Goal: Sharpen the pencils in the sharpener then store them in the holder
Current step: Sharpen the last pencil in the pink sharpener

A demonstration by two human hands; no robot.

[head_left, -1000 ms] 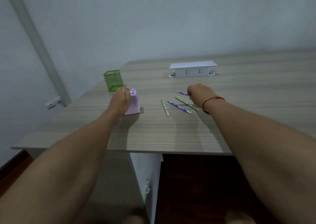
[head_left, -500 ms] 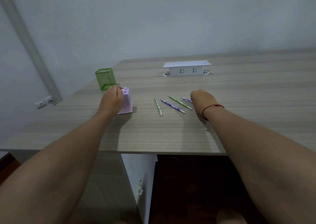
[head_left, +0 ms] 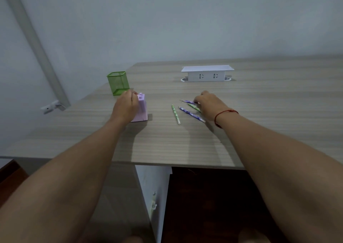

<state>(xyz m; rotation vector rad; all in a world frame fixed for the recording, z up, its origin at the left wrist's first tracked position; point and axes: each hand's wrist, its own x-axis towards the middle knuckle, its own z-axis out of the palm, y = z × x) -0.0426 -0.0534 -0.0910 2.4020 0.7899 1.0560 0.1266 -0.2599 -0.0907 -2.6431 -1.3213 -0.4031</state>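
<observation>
Head view: your left hand [head_left: 126, 107] wraps round the lilac plastic box sharpener [head_left: 142, 110], which stands upright on the wood-grain table [head_left: 259, 109], just in front of the green wire-mesh holder [head_left: 118, 83]. No pencils show in the holder.

Your right hand [head_left: 209, 103] curls down onto the far purple patterned pencil [head_left: 187, 101]; I can't tell if the pinch has closed. The near purple pencil [head_left: 192, 114] and two green patterned pencils [head_left: 175, 113] [head_left: 194, 107] lie flat beside it.

My read on handling:
- **Pencils:** They look light, stiff and thin, so they probably roll and sit flush to the top. Pinch mid-shaft with thumb and forefinger, leaving the tip end free. The lead is brittle.
- **Sharpener:** It looks light and likely to slide or tip, so press it down hard.
</observation>
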